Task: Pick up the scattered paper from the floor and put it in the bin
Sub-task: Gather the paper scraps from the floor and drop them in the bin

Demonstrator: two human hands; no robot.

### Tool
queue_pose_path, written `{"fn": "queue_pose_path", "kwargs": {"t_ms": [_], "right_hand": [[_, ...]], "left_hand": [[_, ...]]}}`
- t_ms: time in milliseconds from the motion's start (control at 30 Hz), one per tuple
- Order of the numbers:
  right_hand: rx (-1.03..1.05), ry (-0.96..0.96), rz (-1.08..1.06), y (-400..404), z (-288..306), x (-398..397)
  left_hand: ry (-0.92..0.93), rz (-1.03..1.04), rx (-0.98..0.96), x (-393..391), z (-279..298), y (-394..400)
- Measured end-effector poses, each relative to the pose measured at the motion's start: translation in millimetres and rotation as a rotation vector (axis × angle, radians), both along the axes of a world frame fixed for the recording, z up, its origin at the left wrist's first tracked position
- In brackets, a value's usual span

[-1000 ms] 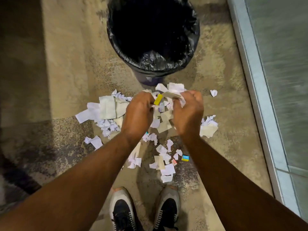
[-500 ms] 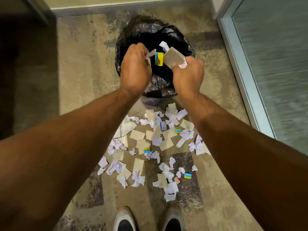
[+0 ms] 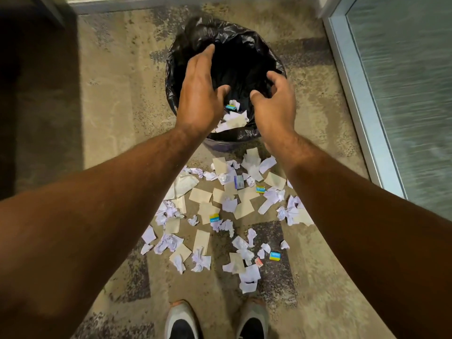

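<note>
Seen from above: left hand [image 3: 199,94] and right hand [image 3: 274,104] spread and empty over the black-lined bin [image 3: 256,52], fingers relaxed, holding nothing. A few paper pieces [image 3: 233,119] lying inside the bin at its near edge. Most of the scattered paper [image 3: 220,209] lying on the floor [image 3: 110,94], between bin and shoes [image 3: 182,321]. Best next: bend low, sweep scraps together, scoop large handfuls, release well inside the rim
</note>
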State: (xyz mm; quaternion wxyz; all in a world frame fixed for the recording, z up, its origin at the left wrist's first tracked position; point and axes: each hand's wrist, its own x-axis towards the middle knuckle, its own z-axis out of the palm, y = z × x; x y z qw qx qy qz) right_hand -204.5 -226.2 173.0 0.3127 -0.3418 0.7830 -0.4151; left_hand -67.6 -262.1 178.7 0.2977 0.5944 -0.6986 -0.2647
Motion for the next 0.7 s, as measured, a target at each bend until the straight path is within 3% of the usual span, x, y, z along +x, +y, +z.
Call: {"fn": "queue_pose_path", "kwargs": {"t_ms": [367, 533, 700], "right_hand": [[-0.090, 0.287, 0.046, 88.3, -65.9, -10.9], [0.163, 0.398, 0.145, 134.6, -123.3, -20.4], [0.429, 0.405, 0.381, 180.7, -198.8, -28.4]], "left_hand": [[-0.232, -0.034, -0.134, 20.3, -67.1, 92.4], [-0.294, -0.158, -0.034, 33.3, -121.8, 138.3], [-0.352, -0.286, 0.224, 45.0, -185.1, 175.7]]}}
